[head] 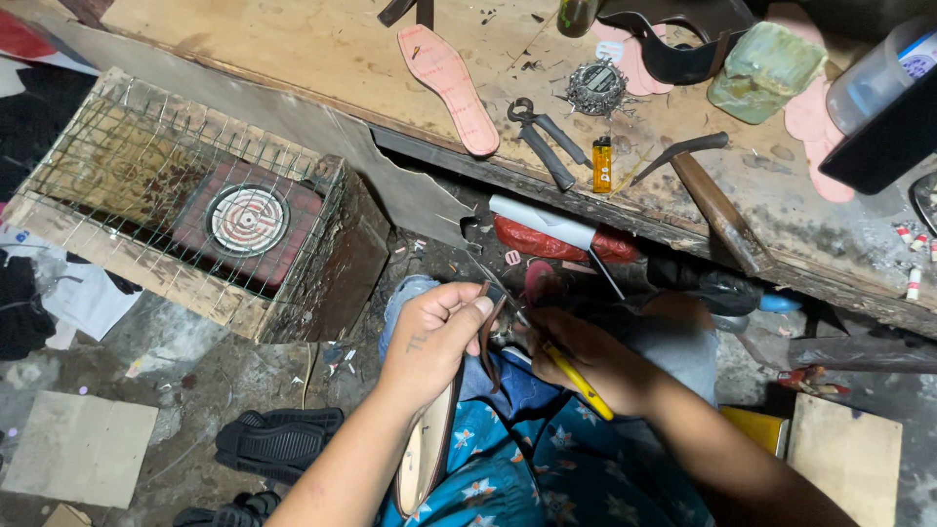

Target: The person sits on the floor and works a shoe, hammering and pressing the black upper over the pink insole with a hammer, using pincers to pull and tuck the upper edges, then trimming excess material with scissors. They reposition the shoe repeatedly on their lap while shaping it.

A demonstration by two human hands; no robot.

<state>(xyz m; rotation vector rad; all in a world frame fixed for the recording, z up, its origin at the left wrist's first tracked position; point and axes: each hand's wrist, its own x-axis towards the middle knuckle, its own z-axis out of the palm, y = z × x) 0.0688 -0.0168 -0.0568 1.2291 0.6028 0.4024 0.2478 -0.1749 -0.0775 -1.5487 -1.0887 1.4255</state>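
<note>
Crowding the workbench (322, 49): insole (449, 86), pincers (544, 139), lighter (602, 164), hammer (712, 195).

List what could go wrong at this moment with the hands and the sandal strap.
The yellow-handled tool in the right hand works close to the left hand pinching the brown strap; a slip might nick the fingers. The sandal rests only on the lap and could shift. Dim light under the workbench may hide the tool's tip.
</note>
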